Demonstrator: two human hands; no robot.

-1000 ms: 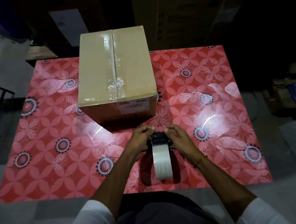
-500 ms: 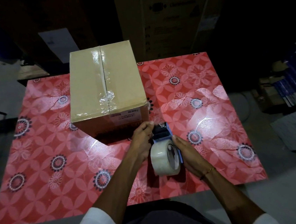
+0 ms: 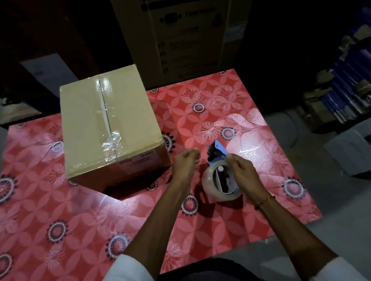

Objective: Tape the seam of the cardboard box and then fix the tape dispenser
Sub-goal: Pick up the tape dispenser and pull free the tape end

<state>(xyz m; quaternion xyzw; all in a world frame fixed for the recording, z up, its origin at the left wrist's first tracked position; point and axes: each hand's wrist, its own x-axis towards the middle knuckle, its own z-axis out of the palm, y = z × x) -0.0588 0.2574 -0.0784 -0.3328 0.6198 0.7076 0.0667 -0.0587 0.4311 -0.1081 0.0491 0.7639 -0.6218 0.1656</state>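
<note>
The cardboard box stands on the red flowered table at the back left. Clear tape runs along its top seam and is crumpled near the front edge. The tape dispenser, blue and black, lies on its side to the right of the box, with its clear tape roll facing up. My left hand hovers just left of the dispenser head, fingers pinched; a pale glint at the fingertips looks like the tape end. My right hand is over the roll, pinching at the edge of the blue plate.
A tall washing machine carton stands behind the table. Stacked blue goods and a grey flat box sit on the floor to the right. A dark metal frame is at the far left.
The dispenser went from upright to lying on its side, roll opening up. My hands have spread apart, the left drawing away from the head. The view has shifted to the right.
</note>
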